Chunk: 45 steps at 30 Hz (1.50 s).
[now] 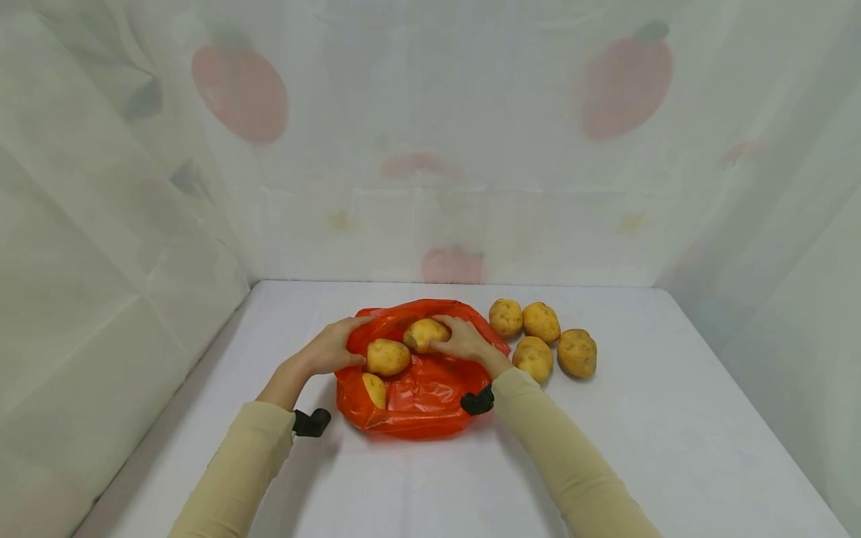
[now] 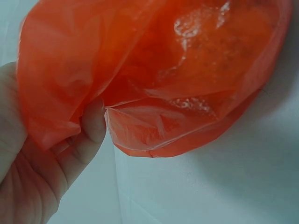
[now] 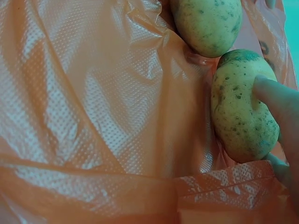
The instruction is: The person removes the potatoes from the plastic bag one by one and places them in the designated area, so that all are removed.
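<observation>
A red plastic bag (image 1: 430, 385) lies spread on the table with its mouth wide. My left hand (image 1: 331, 347) grips the bag's left edge; in the left wrist view the thin film folds between thumb and fingers (image 2: 91, 126). My right hand (image 1: 466, 340) holds a yellow potato (image 1: 422, 335) inside the bag, near its far side, the thumb (image 3: 271, 91) pressed on its skin. Beside it, between the hands, sits a second potato (image 1: 388, 357). A third potato (image 1: 374, 390) shows at the bag's left side, partly covered by the film.
Right of the bag, several loose potatoes (image 1: 541, 322) lie grouped on the white table (image 1: 673, 448). The nearest of them (image 1: 534, 359) sits close to my right sleeve (image 1: 558, 456). Pale fabric walls (image 1: 430, 217) with faded fruit prints stand behind and on both sides.
</observation>
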Motion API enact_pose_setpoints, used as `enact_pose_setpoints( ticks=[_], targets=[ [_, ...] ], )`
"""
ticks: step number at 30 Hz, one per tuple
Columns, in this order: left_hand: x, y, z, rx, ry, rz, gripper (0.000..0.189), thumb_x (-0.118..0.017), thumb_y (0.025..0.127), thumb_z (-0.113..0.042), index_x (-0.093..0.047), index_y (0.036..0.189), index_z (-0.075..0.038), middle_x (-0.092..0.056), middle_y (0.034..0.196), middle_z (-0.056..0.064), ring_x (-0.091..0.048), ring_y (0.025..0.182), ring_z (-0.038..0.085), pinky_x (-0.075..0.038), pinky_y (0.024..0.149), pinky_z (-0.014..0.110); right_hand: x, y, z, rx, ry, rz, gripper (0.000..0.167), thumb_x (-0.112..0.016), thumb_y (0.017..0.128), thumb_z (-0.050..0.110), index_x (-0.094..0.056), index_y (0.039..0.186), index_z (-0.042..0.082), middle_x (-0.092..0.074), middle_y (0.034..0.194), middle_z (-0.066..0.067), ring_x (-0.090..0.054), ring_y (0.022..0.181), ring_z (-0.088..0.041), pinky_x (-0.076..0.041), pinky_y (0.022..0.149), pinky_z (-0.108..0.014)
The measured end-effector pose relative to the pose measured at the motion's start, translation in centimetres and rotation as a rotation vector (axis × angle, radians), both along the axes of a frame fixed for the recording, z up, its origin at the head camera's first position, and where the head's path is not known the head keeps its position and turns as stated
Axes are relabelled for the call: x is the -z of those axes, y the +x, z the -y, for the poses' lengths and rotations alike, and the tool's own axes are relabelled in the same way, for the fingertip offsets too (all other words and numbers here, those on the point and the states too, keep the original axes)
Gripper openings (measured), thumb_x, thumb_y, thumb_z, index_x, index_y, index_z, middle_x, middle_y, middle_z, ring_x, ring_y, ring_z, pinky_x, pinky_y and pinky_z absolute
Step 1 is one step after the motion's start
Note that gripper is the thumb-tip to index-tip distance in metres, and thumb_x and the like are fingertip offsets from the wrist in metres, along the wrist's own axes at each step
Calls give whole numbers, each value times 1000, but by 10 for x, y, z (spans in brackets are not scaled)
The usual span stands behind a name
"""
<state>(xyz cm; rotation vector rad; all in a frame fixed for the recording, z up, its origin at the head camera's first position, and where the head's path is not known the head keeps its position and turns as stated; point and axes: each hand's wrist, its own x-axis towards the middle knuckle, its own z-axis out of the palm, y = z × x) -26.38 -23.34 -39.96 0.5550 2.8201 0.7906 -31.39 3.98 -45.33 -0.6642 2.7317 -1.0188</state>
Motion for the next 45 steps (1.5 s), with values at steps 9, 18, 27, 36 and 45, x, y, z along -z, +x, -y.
enact_pose_setpoints(
  ticks=[9, 18, 27, 36, 45],
  targets=[
    [0, 0, 0, -2, 3, -1, 72, -70, 79, -11, -35, 142, -11, -42, 138, 18, -41, 124, 35, -40, 98, 52, -1, 2, -1, 12, -37, 29, 58, -65, 85, 34, -44, 135, 14, -48, 132, -8, -47, 116, -23, -39, 101, -40],
    [1, 0, 1, -2, 3, -5, 72, -70, 79, -10, -36, 142, -12, -42, 138, 18, -41, 124, 36, -40, 97, 53, -1, 2, -5, 25, -80, 26, 57, -68, 83, 33, -47, 133, 15, -50, 127, -8, -50, 108, -20, -43, 95, -38],
    [1, 0, 2, -9, -6, -4, 72, -70, 79, -11, -35, 142, -12, -41, 138, 18, -40, 125, 36, -39, 99, 53, -7, 6, -13, 14, -93, 22, 60, -70, 80, 38, -48, 133, 21, -48, 130, -3, -47, 113, -18, -41, 98, -38],
    [1, -1, 2, -10, -19, -2, 73, -70, 78, -10, -35, 142, -10, -39, 140, 21, -38, 126, 38, -38, 99, 54, -16, 11, -18, 1, -100, -17, 62, -69, 79, 41, -47, 134, 23, -50, 131, 2, -49, 114, -16, -39, 100, -37],
    [-1, 0, 2, -2, -16, -7, 73, -71, 78, -9, -36, 142, -9, -40, 139, 21, -38, 126, 38, -36, 100, 54, -28, 19, -24, -15, -161, -37, 61, -71, 78, 38, -49, 133, 24, -51, 130, 2, -50, 113, -16, -40, 100, -37]
  ],
)
